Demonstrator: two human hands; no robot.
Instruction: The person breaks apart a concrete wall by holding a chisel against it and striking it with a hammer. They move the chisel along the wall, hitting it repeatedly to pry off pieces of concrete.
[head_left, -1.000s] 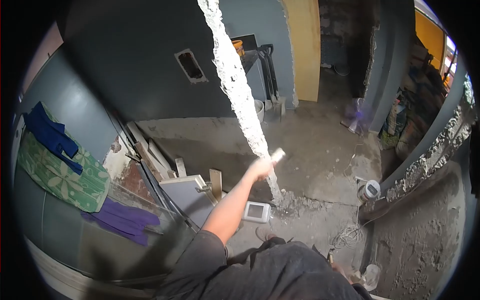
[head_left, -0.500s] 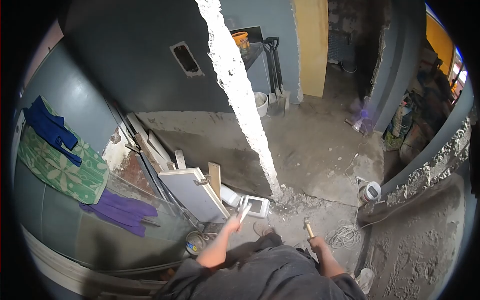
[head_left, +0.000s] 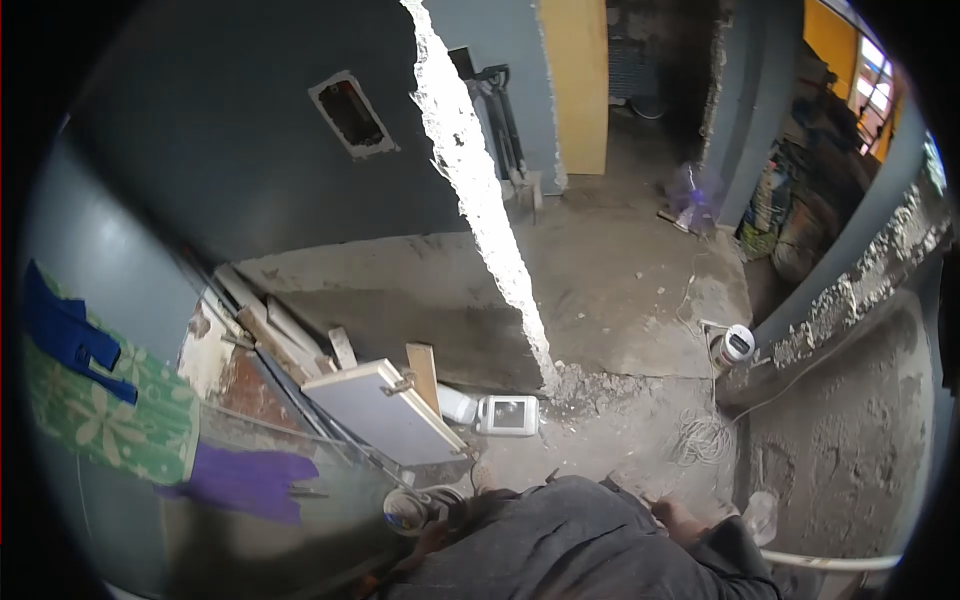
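Grey concrete floor (head_left: 610, 300) fills the middle of my head-camera feed, its corners lost in black. I take the white box (head_left: 508, 415) on the floor as my landmark. Left of the box and nearer the body, the person's left hand (head_left: 430, 541) shows dim and blurred beside a bucket (head_left: 402, 514); I cannot tell whether it touches the bucket, is spread, or grips anything. Right of the box, also nearer the body, the right hand (head_left: 680, 520) is partly hidden by dark clothing (head_left: 560, 545), so I cannot tell its state either. Coiled cable (head_left: 704, 440) lies right of the box, farther from the body than that hand. Left of the box, a pale board (head_left: 385, 410) leans at a slant; between them sits a white object (head_left: 458, 404) I cannot make out. Above the box, a jagged white strip (head_left: 480, 200) glares too brightly to read and is cut off at the top.
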